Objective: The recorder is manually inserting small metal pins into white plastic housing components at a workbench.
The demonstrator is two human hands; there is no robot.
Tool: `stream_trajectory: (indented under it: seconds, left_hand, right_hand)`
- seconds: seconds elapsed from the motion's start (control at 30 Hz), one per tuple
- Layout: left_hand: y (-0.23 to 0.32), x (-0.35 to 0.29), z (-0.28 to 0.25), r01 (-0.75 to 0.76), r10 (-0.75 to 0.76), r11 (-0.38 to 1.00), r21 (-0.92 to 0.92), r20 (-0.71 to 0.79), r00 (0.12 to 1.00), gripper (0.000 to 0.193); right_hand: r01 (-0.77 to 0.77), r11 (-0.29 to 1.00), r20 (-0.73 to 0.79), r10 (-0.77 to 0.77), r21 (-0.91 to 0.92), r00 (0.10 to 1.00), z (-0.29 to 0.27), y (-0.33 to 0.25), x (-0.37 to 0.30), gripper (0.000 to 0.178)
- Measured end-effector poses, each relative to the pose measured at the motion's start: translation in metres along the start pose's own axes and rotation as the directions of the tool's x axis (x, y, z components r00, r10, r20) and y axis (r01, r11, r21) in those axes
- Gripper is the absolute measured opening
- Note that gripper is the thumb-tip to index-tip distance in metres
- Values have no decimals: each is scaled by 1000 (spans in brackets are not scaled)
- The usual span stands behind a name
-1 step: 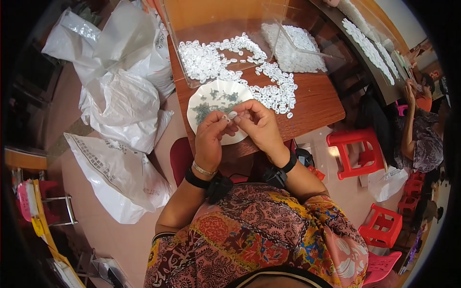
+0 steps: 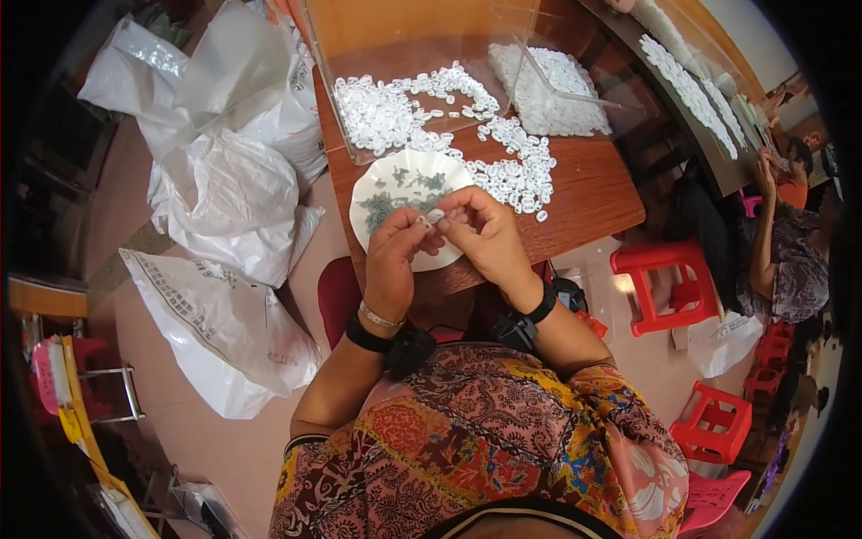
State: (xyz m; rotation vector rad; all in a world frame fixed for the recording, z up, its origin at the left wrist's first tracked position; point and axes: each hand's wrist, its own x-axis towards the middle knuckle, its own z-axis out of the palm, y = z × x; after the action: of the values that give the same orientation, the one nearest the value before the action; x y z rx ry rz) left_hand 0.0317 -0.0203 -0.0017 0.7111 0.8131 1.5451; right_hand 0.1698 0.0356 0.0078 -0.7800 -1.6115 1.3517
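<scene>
White piece (image 2: pixel 435 216), long axis rightward, slightly away

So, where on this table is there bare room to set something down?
The wooden table is bare toward its right end, between the scattered white pieces, the packed white heap beyond them and the right edge. Crowded on the left: the left hand and right hand meet over the pleated dish, with a white pile just behind.
</scene>
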Motion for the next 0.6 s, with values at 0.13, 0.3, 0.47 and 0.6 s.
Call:
stream_trajectory:
  seconds: [0.13, 0.3, 0.47, 0.6]
  left_hand:
    - [2, -1, -1, -22, 21, 986, 166, 11, 1000, 16]
    - [1, -1, -1, -16, 17, 987, 157, -6, 1000, 16]
    - [-1, -1, 1, 12, -12, 996, 92, -1, 1000, 15]
    - [-3, -2, 3, 56, -50, 994, 91, -62, 997, 15]
  right_hand:
    - [-16, 1000, 25, 16, -8, 1000, -3, -8, 1, 12]
    - [-141, 984, 83, 151, -112, 985, -11, -11, 2, 9]
    - [-214, 960, 109, 196, 182, 974, -23, -5, 4, 11]
    - [-237, 923, 61, 229, 302, 972, -26, -7, 7, 13]
